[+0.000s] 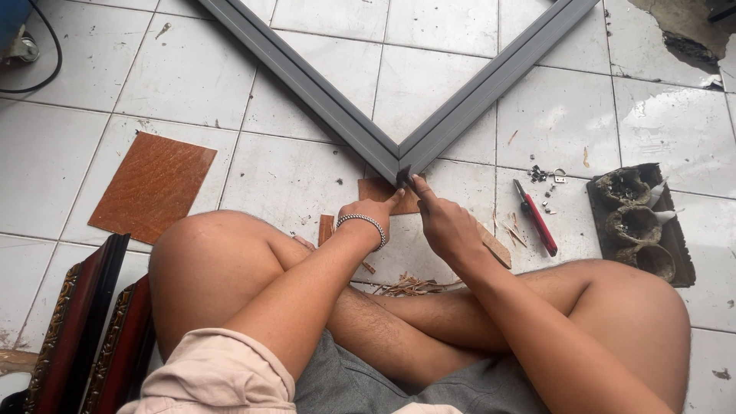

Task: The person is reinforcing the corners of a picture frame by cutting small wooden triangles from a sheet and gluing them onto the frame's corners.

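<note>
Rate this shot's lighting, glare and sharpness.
Head view: even daylight, soft shadows under the legs; wet glare on tiles top right; grey frame and both hands, left and right, sharp; wide-angle bending at the edges.

White tiled floor [69,153], dark grout, scuffed; tile broken top right [682,31]; even daylight, wet sheen at right.

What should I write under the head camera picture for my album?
Sitting cross-legged on a tiled floor, both hands, left hand and right hand, press at the mitred corner of a grey frame.
</note>
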